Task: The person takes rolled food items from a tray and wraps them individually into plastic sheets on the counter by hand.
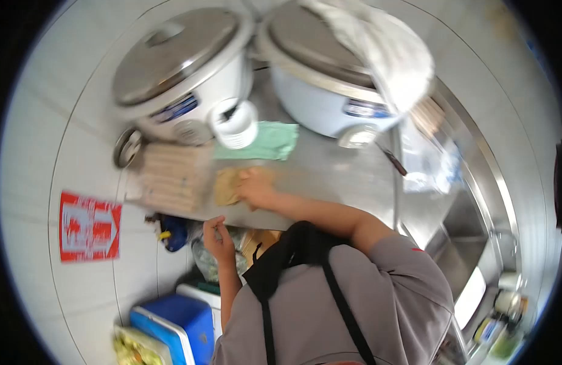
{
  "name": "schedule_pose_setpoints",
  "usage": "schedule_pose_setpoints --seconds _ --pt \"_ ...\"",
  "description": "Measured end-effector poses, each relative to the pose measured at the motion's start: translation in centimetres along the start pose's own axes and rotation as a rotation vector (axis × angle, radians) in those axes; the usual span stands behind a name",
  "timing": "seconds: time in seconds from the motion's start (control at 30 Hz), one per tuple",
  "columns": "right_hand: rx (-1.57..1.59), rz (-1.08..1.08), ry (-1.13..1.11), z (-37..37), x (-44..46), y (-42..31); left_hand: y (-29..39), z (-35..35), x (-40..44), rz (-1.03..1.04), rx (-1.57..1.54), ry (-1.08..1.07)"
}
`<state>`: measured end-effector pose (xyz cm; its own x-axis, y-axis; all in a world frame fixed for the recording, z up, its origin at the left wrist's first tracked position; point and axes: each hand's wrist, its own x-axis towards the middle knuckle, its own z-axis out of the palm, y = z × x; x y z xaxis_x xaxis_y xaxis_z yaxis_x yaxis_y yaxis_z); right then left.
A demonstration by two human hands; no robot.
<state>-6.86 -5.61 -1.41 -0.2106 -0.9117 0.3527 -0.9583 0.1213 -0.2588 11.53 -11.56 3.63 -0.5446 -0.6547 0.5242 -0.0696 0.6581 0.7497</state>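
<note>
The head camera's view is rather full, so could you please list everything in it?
Large lidded cookers: two, white, counter's back
White cloth: one, on right cooker
White plastic tub: one, left of centre
Green cloth: one, by tub
Tan cloth: one, under right hand
Ridged brown slab: one, counter's left
Dark-handled utensil: one, counter's right
Clear plastic bag: one, far right
Steel counter: one, grey, centre
Steel sink: one, grey, lower right
Red-and-white sign: one, left wall
Blue box: one, lower left
Small items beyond sink: several, mixed, blurred
Grey shirt, black apron: one each, bottom
Hands: two, right on tan cloth, left off counter's edge
</note>
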Motion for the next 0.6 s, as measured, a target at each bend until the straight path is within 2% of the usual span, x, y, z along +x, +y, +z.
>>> schedule_pose_setpoints --seconds 0.07,0.17,0.23,0.3,0.37,0.43,0.47,0.5,0.57,0.6 --pt "0.003 -0.005 -0.158 -2.8 -0.2 -0.5 2.5 2.1 1.5 0.1 -0.025 -0.069" --pt "0.021 0.001 -0.12 -6.1 -4.4 0.3 6.1 4.9 2.6 0.182 -0.111 -0.127" --pt "0.318 0.023 -0.098 -11.9 -8.9 0.8 6.9 6.5 2.2 0.176 -0.163 -0.173" --pt "0.578 0.05 -0.299 -16.4 -14.5 3.8 7.4 7.8 1.2 0.126 -0.206 -0.216" --pt "0.883 0.212 -0.367 -22.9 -20.4 7.1 8.3 9.2 0.5 0.172 -0.217 -0.242" --pt "0.854 0.488 -0.234 -27.9 -25.7 10.2 9.2 10.5 -0.2 0.214 -0.224 -0.276" --pt "0.737 0.677 -0.125 -29.9 -28.0 11.7 9.7 11.2 -0.5 0.223 -0.236 -0.287" --pt "0.759 0.891 0.061 -30.3 -30.9 14.4 10.0 11.7 -0.7 0.229 -0.244 -0.299" --pt "0.415 0.956 0.285 -29.3 -37.0 21.4 10.8 12.7 -1.3 0.241 -0.266 -0.325" --pt "0.288 1.037 0.305 -29.0 -38.3 22.7 11.4 13.2 -1.4 0.247 -0.281 -0.338"
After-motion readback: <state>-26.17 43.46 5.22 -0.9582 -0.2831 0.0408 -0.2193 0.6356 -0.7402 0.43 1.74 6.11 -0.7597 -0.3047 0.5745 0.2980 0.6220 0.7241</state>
